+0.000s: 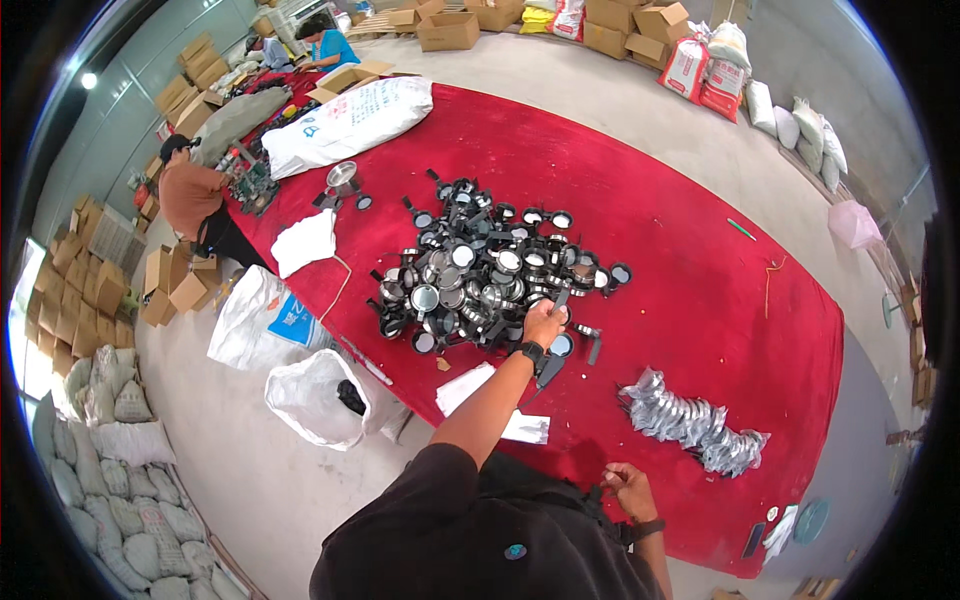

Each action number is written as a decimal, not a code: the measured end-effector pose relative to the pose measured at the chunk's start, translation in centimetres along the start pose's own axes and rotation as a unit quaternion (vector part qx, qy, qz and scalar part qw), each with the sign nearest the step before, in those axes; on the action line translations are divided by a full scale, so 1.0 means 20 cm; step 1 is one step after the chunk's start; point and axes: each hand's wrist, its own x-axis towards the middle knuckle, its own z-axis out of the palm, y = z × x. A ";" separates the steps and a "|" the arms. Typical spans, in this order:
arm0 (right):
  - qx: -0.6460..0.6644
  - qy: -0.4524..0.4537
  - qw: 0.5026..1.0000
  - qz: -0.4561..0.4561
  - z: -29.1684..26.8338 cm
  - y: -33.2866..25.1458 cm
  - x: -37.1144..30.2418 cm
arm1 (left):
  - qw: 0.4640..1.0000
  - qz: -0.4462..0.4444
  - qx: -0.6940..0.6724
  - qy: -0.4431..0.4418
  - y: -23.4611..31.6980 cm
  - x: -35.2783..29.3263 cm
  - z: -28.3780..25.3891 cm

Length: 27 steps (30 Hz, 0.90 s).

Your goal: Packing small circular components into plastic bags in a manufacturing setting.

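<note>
A large heap of round, silver-rimmed pieces with black handles (462, 258) lies in the middle of the red-covered table (700, 250). Into its near right edge reaches my left hand (545, 322), with its fingers closed on one of these pieces; a black handle shows just past the fingertips. My right hand (630, 490) hovers low at the table's near edge, fingers curled together. Whether anything small is in them is hidden. To the right lies a row of similar pieces in clear plastic wrap (695, 425). White sheets (465, 388) lie partly under my left forearm.
An open white sack (325, 400) stands on the floor at the left. A full white sack (350, 125) lies across the table's far left, near a person (195, 195) beside a green machine (252, 182). A phone (754, 540) and gloves (780, 532) lie at the near right corner.
</note>
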 end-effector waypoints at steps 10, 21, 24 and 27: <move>0.324 -0.098 0.938 -0.070 0.34 -0.65 0.05 | 0.967 0.036 0.073 -0.242 0.23 -1.07 -0.02; 0.296 -0.115 0.947 0.045 0.47 -0.45 0.01 | 0.862 0.166 0.254 -0.405 -0.08 -1.32 -0.31; 0.287 -0.047 0.955 0.056 0.46 -0.48 -0.06 | 0.841 0.251 0.391 -0.277 -0.35 -1.27 -0.57; 0.300 -0.045 0.952 0.052 0.42 -0.43 -0.13 | 0.836 0.182 0.508 -0.101 -0.55 -1.19 -0.78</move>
